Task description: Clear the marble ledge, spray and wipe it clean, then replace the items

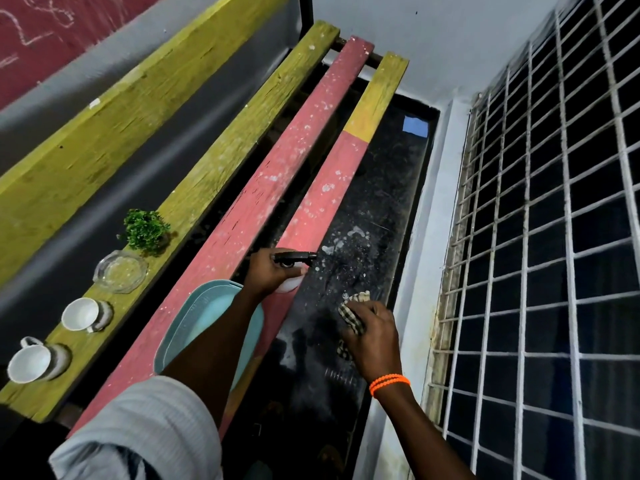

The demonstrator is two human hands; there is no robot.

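Spraying is under way: the left hand (272, 271) is gripping a spray bottle (290, 268) with its fingers curled round the white body, and the black nozzle is pointing right, out over the dark marble ledge (374, 202). Wet whitish spots are lying on the stone just beyond the nozzle tip. The right hand (372, 336) is resting on the ledge with a checked cloth (353, 315) bunched under its curled fingers, just nearer the person than those spots and closer to the window grille (554, 237).

The ledge is running long and narrow away from the person, between the pink plank (325, 188) and the wall under the grille. So the wet patch lies ahead of the cloth along that long axis, and the right hand is the nearer one to wipe it, probably with a push forward.

A small blue item (415, 125) is sitting at the far end of the ledge; what it is cannot be told at this range. The two cups (81, 313), glass dish (120, 271) and little plant (145, 230) are waiting on the yellow plank (214, 150) to the left, and a teal tray (194, 313) is lying beneath the left forearm.
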